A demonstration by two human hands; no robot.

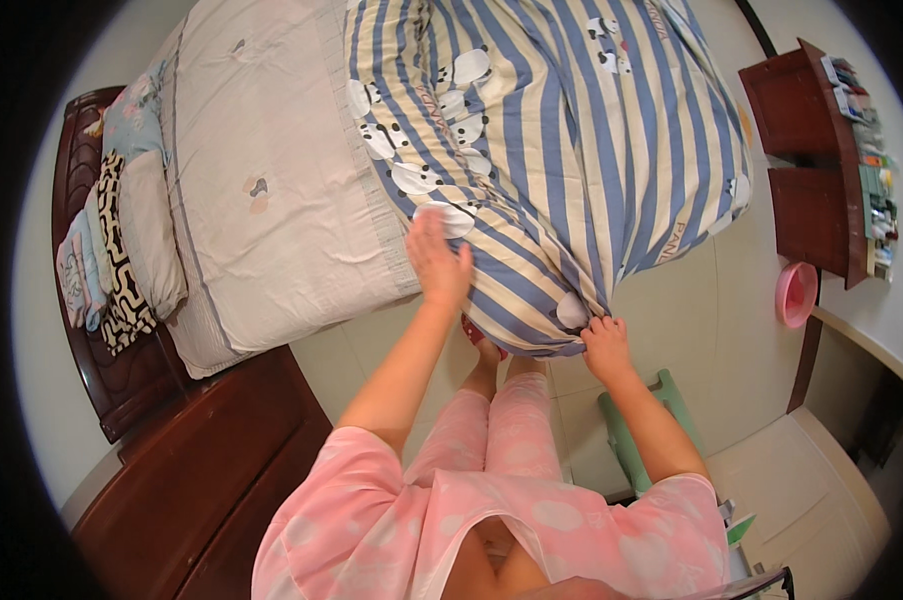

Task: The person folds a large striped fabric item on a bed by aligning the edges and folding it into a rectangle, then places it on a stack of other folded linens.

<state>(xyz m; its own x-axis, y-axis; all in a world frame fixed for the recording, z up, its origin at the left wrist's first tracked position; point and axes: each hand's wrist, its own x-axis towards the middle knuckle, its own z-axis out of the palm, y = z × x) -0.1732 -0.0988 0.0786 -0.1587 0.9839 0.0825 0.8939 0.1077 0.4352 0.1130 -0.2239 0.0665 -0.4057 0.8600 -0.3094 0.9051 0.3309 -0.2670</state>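
While the quilt (561,150) corner is pinched in the right hand (605,345) fingers, the open left hand (437,262) is best kept flat on the quilt for smoothing.

Blue-and-cream striped quilt (571,150) with panda prints lies bunched across the bed's foot.

A home bedroom: bed (271,190), pillows (146,230), striped quilt (571,150).

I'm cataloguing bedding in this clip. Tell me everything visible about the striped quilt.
The striped quilt is soft cloth in blue and cream stripes with small panda prints. It lies bunched over the bed's right part, its lower edge hanging off the side. The left hand rests flat on it; the right hand grips its bottom corner.
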